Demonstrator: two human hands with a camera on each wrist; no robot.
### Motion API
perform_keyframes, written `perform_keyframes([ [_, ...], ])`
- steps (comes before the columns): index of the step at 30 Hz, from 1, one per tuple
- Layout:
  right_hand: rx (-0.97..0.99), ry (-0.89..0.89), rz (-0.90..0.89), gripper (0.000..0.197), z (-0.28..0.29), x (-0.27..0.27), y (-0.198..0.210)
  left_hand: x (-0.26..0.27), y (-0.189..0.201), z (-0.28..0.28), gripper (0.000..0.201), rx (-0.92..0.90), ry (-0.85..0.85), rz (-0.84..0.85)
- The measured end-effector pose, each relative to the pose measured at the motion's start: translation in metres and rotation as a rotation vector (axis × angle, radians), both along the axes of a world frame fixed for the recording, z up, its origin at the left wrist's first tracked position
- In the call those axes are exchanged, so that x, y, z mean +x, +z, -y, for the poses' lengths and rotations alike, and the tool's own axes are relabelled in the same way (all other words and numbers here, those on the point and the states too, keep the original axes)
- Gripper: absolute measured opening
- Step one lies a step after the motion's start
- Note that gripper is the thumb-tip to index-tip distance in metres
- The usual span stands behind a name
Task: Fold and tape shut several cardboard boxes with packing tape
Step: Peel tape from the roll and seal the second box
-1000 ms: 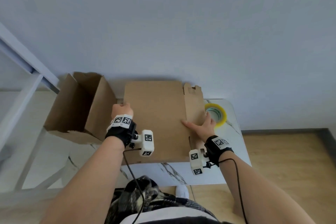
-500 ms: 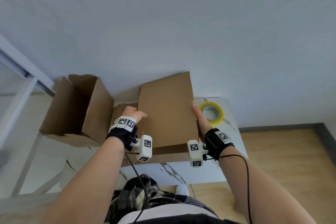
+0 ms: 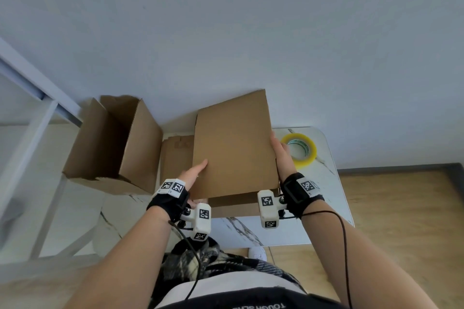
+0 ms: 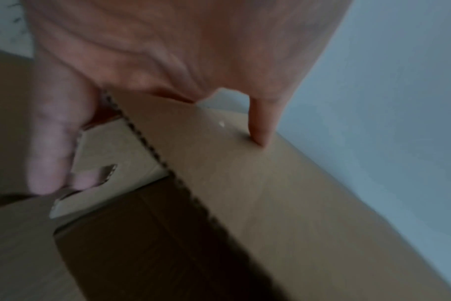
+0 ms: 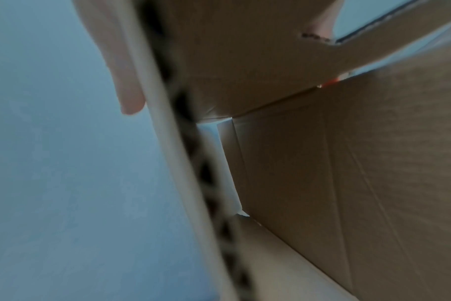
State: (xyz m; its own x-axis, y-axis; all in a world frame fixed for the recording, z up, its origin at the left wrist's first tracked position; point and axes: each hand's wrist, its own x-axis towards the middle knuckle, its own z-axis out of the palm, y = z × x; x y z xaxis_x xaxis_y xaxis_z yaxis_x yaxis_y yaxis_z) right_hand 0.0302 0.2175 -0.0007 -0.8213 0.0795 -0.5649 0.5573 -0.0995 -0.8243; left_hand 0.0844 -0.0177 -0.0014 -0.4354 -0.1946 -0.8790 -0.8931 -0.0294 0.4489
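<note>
Standing over the marble-patterned bench (image 3: 326,183), a person holds a flattened cardboard box (image 3: 233,145) tilted up above it, near the wall. The left hand (image 3: 193,175) pinches the box's left edge, thumb on the upper face and fingers (image 4: 52,142) underneath (the wrist view shows the corrugated edge between them). The right hand (image 3: 282,155) grips the right edge, thumb on the outer face and fingers wrapped behind the board. A roll of packing tape (image 3: 300,149) lies on the bench just right of that hand. An opened cardboard box (image 3: 113,140) stands at the bench's left end.
</note>
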Motion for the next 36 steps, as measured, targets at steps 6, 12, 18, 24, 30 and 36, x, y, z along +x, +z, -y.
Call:
perform_keyframes([
  [6, -0.01, 0.099, -0.085, 0.07, 0.009, 0.018, 0.044, -0.004, 0.011, 0.006, 0.119, -0.209, -0.003, -0.054],
  [12, -0.012, 0.125, -0.094, 0.063, 0.005, 0.032, 0.073, -0.005, 0.045, 0.015, 0.107, -0.439, -0.172, -0.117],
  [18, 0.04, 0.212, -0.229, 0.089, 0.018, 0.034, 0.086, 0.007, 0.088, 0.016, 0.102, -0.638, -0.209, -0.234],
  [24, 0.127, 0.253, -0.241, 0.068, 0.022, 0.029, 0.108, 0.014, 0.128, 0.023, 0.106, -0.843, -0.167, -0.337],
  [30, 0.196, 0.19, 0.119, 0.116, 0.029, 0.013, 0.106, 0.01, 0.145, 0.007, 0.066, -0.916, -0.242, -0.378],
  [36, 0.182, 0.162, 0.164, 0.071, 0.018, 0.007, 0.107, -0.006, 0.128, 0.002, 0.058, -0.826, -0.19, -0.483],
])
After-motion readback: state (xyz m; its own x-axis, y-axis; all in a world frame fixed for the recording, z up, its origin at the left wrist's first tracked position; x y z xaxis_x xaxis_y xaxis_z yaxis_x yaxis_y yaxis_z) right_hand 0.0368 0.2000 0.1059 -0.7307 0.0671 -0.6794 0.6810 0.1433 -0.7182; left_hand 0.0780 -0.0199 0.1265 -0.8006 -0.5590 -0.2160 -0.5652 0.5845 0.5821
